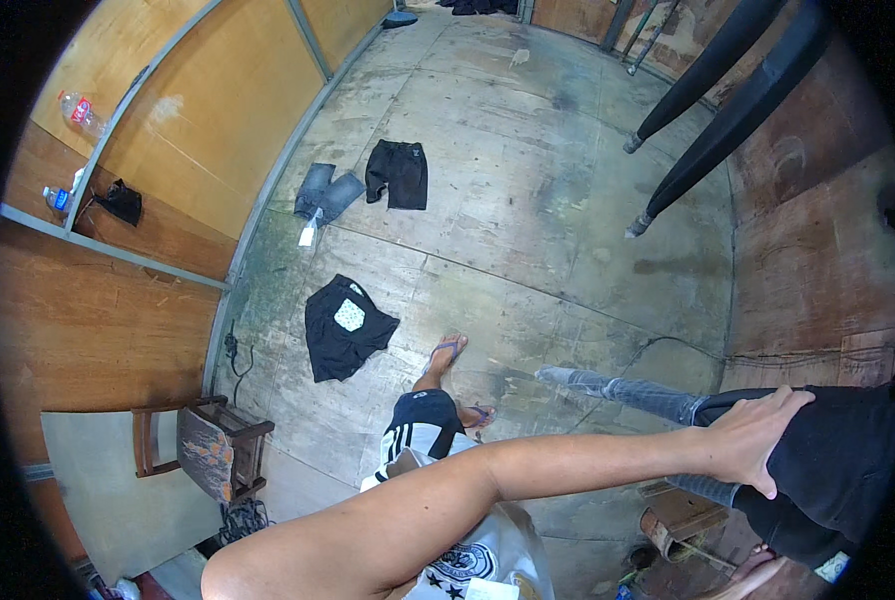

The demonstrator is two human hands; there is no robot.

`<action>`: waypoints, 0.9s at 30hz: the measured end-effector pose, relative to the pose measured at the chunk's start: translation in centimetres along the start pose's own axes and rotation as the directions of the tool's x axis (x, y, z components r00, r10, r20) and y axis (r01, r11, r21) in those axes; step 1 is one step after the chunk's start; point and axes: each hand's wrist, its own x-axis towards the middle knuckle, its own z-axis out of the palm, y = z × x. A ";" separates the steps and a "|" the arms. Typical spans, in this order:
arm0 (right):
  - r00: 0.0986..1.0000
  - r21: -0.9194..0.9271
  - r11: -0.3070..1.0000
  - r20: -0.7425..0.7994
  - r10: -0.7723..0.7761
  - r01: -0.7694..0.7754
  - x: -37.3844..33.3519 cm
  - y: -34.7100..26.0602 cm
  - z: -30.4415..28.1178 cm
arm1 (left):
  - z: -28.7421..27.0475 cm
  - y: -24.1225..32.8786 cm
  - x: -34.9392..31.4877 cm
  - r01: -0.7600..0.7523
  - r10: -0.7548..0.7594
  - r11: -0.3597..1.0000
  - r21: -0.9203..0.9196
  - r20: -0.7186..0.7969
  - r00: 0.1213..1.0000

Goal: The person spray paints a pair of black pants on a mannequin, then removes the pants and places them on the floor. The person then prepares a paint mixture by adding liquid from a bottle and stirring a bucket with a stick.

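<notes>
My left arm stretches across to the right. My left hand (753,440) lies against a black garment (833,465), thumb spread away from the stretched fingers. Below it, at the lower right, my right hand (758,568) is partly hidden; its fingers curl close to the garment's lower edge, and what they hold cannot be made out. From beneath the black cloth, faded grey-blue jeans (623,387) reach leftward. On the floor to the left lie black shorts with a light patch (353,345), folded blue denim (340,195) with a white tag, and other black shorts (398,172).
Two long black trouser-like legs (733,110) hang at the upper right. A worn wooden chair (223,450) stands at the lower left beside a pale board (118,490). Plastic bottles (80,112) and a black bag (121,202) sit along the left wall. My feet in flip-flops (448,350) are near the middle.
</notes>
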 end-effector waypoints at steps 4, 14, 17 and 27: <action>1.000 0.012 1.000 0.023 -0.008 0.008 1.9 -0.8 1.5 | 0.1 -1.1 1.5 0.117 -0.160 0.905 -0.410 -0.073 0.984; 0.997 0.024 1.000 0.079 -0.006 0.004 5.5 -1.6 3.3 | 1.2 0.2 3.5 0.209 -0.388 0.851 -0.481 -0.310 0.868; 0.997 0.027 1.000 0.077 -0.015 0.013 5.9 -1.5 3.6 | 1.6 0.6 2.9 0.168 -0.318 0.916 -0.365 -0.402 0.859; 0.997 0.010 1.000 0.080 0.005 -0.005 7.0 -0.4 6.2 | 0.8 1.5 3.0 0.230 -0.361 0.907 -0.353 -0.368 0.857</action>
